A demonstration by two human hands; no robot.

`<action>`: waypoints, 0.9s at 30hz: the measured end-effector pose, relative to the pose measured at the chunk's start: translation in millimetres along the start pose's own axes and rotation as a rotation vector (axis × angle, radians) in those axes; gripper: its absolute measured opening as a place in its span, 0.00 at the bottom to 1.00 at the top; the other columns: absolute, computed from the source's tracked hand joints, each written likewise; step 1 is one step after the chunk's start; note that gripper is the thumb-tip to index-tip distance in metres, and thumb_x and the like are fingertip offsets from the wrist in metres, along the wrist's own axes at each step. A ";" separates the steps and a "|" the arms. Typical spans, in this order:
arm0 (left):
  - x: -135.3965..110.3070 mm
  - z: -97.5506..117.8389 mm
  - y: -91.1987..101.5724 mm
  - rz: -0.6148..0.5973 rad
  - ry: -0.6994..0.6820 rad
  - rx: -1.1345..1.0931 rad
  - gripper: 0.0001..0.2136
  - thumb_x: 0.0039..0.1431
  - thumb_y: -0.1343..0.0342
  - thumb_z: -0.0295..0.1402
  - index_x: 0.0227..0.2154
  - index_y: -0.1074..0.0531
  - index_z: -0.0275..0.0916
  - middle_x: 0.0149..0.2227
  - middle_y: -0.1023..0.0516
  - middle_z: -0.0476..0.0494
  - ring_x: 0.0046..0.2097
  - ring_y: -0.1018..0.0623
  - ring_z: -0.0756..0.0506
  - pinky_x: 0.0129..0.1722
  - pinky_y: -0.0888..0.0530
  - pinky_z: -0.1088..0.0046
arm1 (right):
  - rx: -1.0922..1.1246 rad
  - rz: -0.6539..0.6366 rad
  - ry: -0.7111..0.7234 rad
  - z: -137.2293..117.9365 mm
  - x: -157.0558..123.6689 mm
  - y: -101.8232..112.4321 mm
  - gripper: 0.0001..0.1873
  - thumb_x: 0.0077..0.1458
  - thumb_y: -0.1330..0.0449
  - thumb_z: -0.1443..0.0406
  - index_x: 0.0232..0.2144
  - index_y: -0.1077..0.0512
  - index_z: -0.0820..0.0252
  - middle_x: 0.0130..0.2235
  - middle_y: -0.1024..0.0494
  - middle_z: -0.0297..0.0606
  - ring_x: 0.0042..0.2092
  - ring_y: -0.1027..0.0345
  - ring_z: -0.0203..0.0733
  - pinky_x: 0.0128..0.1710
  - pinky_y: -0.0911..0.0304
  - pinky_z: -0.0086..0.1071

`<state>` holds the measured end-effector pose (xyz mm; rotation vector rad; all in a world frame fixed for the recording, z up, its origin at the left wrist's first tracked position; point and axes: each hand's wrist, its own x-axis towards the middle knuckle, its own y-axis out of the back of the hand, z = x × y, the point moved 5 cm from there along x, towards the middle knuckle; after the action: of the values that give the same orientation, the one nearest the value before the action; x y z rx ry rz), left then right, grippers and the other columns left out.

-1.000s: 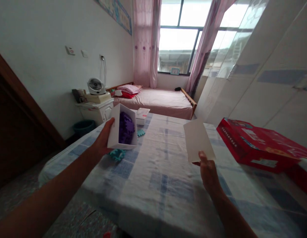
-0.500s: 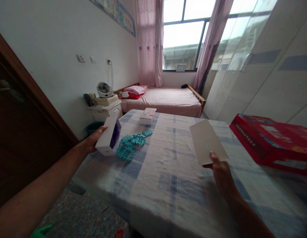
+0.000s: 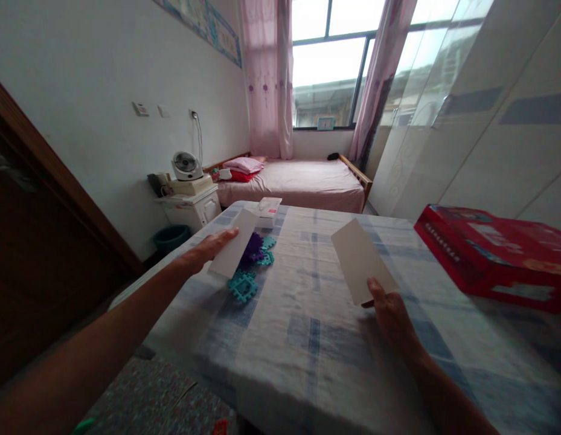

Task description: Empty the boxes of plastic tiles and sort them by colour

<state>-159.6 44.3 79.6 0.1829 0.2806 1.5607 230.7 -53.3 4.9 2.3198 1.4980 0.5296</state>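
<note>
My left hand (image 3: 214,246) grips a white box (image 3: 235,244), tipped on its side over the left part of the table with its opening turned to the right and down. Purple interlocking plastic pieces (image 3: 253,249) show at that opening. Beside and below them lie teal pieces of the same notched kind (image 3: 242,286), partly covered by the box. Over the table's right half, my right hand (image 3: 391,308) pinches the near end of a plain white box lid (image 3: 362,261), thumb on top. Its far end points away from me.
A blue-and-white checked cloth covers the table (image 3: 302,362). Behind the pieces stands a small white box (image 3: 269,211); a large red box (image 3: 493,257) sits at the right. Beyond the table are a bed (image 3: 302,181), a nightstand with a fan (image 3: 186,166) and a bin (image 3: 171,238).
My left hand has swung the white box right and tipped it further, over the teal pieces. Purple pieces now show outside it. The lid in my right hand has shifted slightly left.
</note>
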 end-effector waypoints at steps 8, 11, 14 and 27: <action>2.4 16.8 -12.3 -0.011 -0.046 0.088 0.31 0.51 0.46 0.54 0.52 0.33 0.39 0.34 0.22 0.43 0.30 0.24 0.44 0.26 0.29 0.72 | -0.208 -0.046 0.169 -2.9 -0.4 -2.8 0.31 0.54 0.59 0.50 0.30 0.23 0.66 0.18 0.27 0.44 0.25 0.30 0.46 0.27 0.37 0.33; 3.7 24.3 -6.8 0.065 -0.095 0.081 0.30 0.52 0.44 0.51 0.55 0.36 0.39 0.35 0.22 0.43 0.30 0.24 0.46 0.26 0.28 0.72 | -0.334 -0.062 0.272 -5.2 -3.1 -4.2 0.30 0.52 0.57 0.53 0.35 0.24 0.69 0.22 0.24 0.48 0.27 0.29 0.47 0.30 0.36 0.35; 2.4 30.3 -2.6 0.074 -0.130 0.084 0.29 0.53 0.44 0.49 0.56 0.36 0.40 0.36 0.22 0.42 0.28 0.25 0.47 0.25 0.29 0.73 | -0.401 -0.083 0.347 -6.5 -5.9 -6.0 0.29 0.51 0.56 0.56 0.40 0.25 0.72 0.24 0.23 0.49 0.28 0.29 0.48 0.32 0.35 0.36; 1.7 35.6 32.4 0.385 -0.423 0.039 0.24 0.57 0.50 0.47 0.54 0.35 0.40 0.42 0.25 0.43 0.37 0.26 0.46 0.32 0.29 0.73 | -0.210 -0.082 0.177 -6.6 -6.6 -5.6 0.27 0.54 0.54 0.52 0.32 0.23 0.67 0.18 0.27 0.44 0.26 0.30 0.46 0.29 0.35 0.33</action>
<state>-180.3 48.4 122.9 0.6172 -0.0638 1.8482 220.6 -56.6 7.2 2.0878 1.5254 0.8452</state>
